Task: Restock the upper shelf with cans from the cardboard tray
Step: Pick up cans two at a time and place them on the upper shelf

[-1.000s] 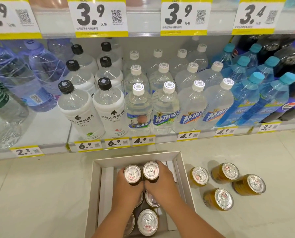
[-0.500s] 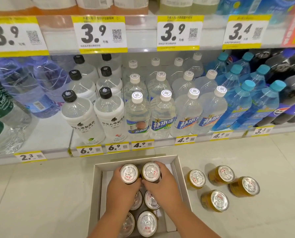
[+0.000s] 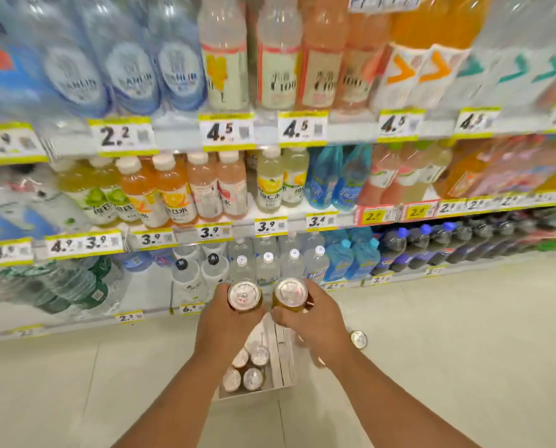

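Four cans in tray before shelves.

One camera only, worn on the head. Looking forward and down from standing height, facing the drink shelves straight on. Wide lens, so shelf lines bend and the edges look blurry. Two bare arms reaching out from the bottom of the view, both hands near and in the middle. Floor and cardboard tray far below the hands. Top rows of bottles close up.
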